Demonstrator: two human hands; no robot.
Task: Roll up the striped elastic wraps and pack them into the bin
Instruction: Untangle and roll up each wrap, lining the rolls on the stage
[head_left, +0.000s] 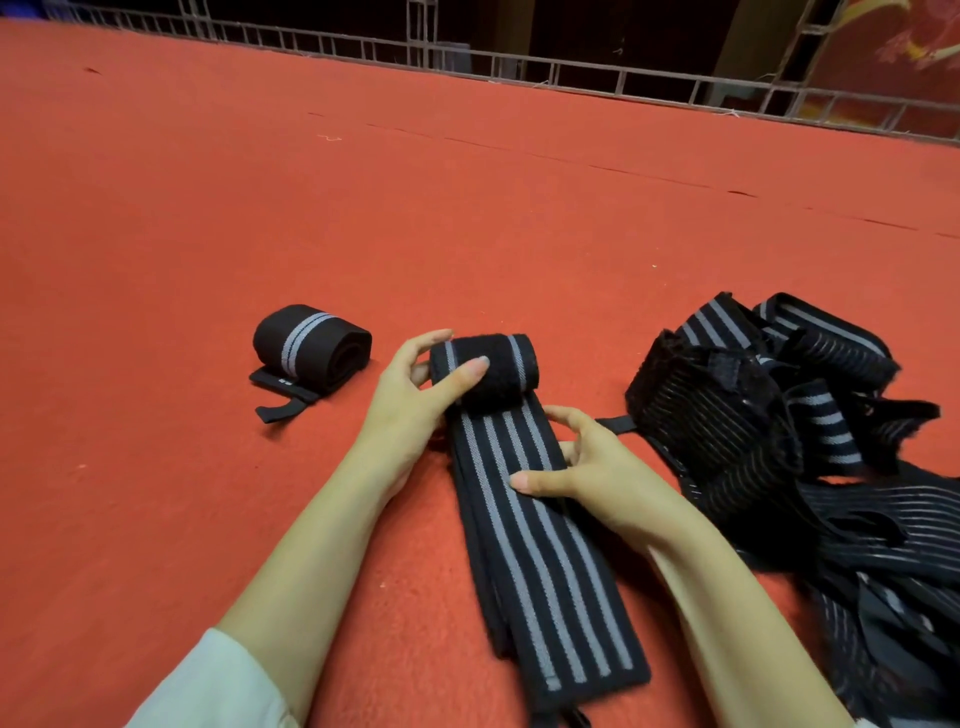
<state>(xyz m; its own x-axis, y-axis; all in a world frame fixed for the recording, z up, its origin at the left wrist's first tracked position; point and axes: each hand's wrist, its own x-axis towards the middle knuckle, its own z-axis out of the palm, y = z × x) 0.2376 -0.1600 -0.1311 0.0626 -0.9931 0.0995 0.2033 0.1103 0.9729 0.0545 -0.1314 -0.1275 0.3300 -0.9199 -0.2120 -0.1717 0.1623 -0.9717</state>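
Left hand (415, 395) grips wrap (540, 545); tangled heap (753, 426) beside, seemingly apart; finished roll (311, 345) left.

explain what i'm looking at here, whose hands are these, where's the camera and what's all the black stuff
There is no machine here: a person works with bare hands. The single picture comes from a camera worn on their head, looking forward and down. The surface is a red carpet. The left hand grips the rolled end of a half-rolled wrap, a black elastic band with grey stripes. The right hand pinches its flat part. To the left lies a finished roll. To the right sits a pile of loose wraps. No bin is in view.
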